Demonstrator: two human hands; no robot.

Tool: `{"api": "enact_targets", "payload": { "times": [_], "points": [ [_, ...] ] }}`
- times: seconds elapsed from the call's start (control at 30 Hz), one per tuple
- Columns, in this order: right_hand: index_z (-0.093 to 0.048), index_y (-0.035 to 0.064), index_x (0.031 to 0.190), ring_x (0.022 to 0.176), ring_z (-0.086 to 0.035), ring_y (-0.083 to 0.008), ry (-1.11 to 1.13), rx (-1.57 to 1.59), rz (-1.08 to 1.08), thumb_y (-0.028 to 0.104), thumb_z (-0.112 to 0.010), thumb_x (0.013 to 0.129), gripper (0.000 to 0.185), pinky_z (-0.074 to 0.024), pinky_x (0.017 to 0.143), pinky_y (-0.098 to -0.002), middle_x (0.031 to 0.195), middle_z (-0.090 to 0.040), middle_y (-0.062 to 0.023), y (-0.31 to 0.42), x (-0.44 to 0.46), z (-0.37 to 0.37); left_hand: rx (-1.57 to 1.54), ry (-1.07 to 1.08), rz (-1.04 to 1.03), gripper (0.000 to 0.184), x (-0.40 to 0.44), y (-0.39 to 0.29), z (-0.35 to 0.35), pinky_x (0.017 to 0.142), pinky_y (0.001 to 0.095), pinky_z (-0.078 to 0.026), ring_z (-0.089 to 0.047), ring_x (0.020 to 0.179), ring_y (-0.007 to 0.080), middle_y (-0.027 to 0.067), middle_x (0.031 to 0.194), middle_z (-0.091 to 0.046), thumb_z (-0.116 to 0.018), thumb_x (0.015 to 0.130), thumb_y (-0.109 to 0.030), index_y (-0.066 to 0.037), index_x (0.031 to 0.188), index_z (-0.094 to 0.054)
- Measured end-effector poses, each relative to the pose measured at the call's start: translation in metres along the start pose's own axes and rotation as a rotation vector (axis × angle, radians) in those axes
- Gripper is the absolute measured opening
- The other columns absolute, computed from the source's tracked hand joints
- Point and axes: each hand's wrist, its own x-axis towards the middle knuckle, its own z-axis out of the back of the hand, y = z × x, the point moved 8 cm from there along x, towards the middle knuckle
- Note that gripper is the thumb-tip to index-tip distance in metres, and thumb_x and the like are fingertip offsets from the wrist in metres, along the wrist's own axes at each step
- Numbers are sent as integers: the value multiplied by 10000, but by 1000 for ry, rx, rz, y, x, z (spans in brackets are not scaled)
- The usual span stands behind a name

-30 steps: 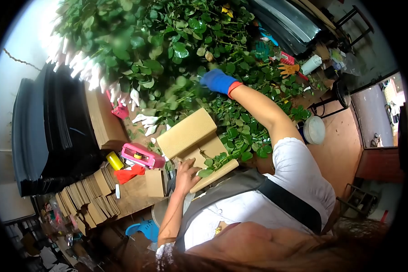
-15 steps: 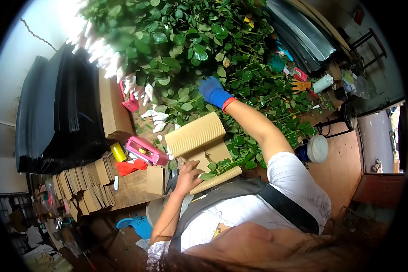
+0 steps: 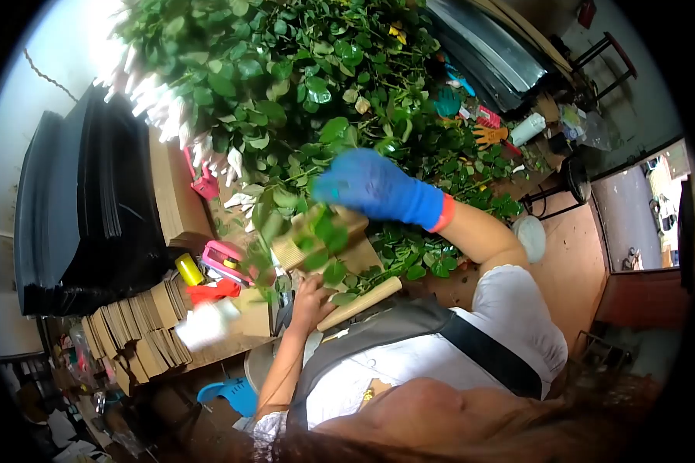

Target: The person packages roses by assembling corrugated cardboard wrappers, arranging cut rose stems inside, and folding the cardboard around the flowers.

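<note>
My right hand (image 3: 367, 185), in a blue glove with a red cuff, is closed on a rose stem (image 3: 286, 181). The rose's leaves (image 3: 316, 235) blur with motion, and its white-covered head (image 3: 207, 326) hangs at lower left. My bare left hand (image 3: 312, 302) rests with fingers apart, slightly bent, at the left edge of a corrugated cardboard wrap (image 3: 289, 253). Leafy stems lie across this wrap, whose rolled near edge (image 3: 361, 304) is against my apron. Raised stems partly hide the wrap.
A large pile of leafy roses (image 3: 286, 69) covers the far side. A pink tape dispenser (image 3: 225, 261), yellow roll (image 3: 188, 269), red cloth (image 3: 212, 292) and cardboard pieces (image 3: 143, 328) are at left. Black sheets (image 3: 46, 208) stand beyond them. A white bucket (image 3: 529, 238) is at right.
My right hand has come back from the pile toward me, now with a rose, whose head swings to the lower left. My left hand stays at the wrap. The view has shifted slightly.
</note>
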Motion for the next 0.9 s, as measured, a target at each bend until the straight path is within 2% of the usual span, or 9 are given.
{"api": "enact_targets", "payload": {
  "times": [0.07,0.1,0.2,0.27,0.33,0.67,0.73,0.8,0.9],
  "points": [
    [-639,232,1108,830,-637,-223,175,-33,58,170,-619,815,300,-504,681,-394,958,-611,-25,24,-23,-4,-32,-18,90,452,-1,-5,10,1128,524,-340,-533,1229,354,145,1299,-595,-767,709,-87,-71,1155,-702],
    [-644,231,1076,820,-638,-220,235,-43,69,169,-615,816,269,-499,665,-390,925,-605,-29,32,-40,-11,-493,30,254,482,-8,31,-17,1129,521,-345,-525,1248,340,152,1305,-591,-762,717,-110,-86,1192,-686],
    [-660,210,993,812,-661,-225,546,-65,18,160,-609,831,177,-510,646,-387,880,-632,-38,31,-109,-51,-83,-104,59,667,-8,34,-12,1016,429,-492,-575,1208,386,209,1296,-601,-746,815,-259,-133,1423,-505],
    [-674,192,958,819,-681,-244,818,-96,-116,149,-605,849,136,-527,653,-395,877,-665,-46,19,-154,-77,-219,129,389,869,0,11,0,1031,409,-472,-557,1229,392,209,1339,-585,-802,773,-245,-152,1519,-365],
    [-692,177,938,831,-700,-274,1115,-150,-308,134,-599,871,122,-546,669,-411,882,-697,-57,-4,-193,-92,-152,-78,230,1066,1,-3,18,1059,441,-412,-536,1246,361,175,1402,-553,-866,668,-198,-148,1560,-287],
    [-673,141,1132,1017,-687,-304,1371,124,-632,248,-632,875,282,-534,849,-488,1095,-711,-131,-13,-240,-113,-40,-41,48,627,3,-17,19,949,400,-467,-557,1061,307,66,1126,-630,-812,646,-84,-146,1253,-671],
    [-668,156,1136,1025,-682,-301,1233,-4,-758,272,-589,892,282,-525,864,-498,1108,-703,-139,-58,-203,-110,-33,-31,31,614,3,-19,20,935,412,-468,-553,1052,312,76,1096,-618,-801,644,-83,-146,1242,-674],
    [-661,132,1083,901,-676,-359,503,-8,-635,243,-575,892,236,-534,784,-490,976,-697,-141,-103,-134,-97,-44,-5,45,601,6,-19,21,933,417,-466,-555,1052,315,82,1096,-615,-792,649,-82,-147,1236,-677],
    [-670,125,1052,902,-672,-369,45,70,-574,215,-584,884,209,-535,775,-491,958,-698,-137,-171,-69,-115,-38,-1,-10,467,12,-23,25,915,420,-470,-578,1026,326,96,1077,-621,-736,734,-146,-141,1199,-692]
  ]
}}
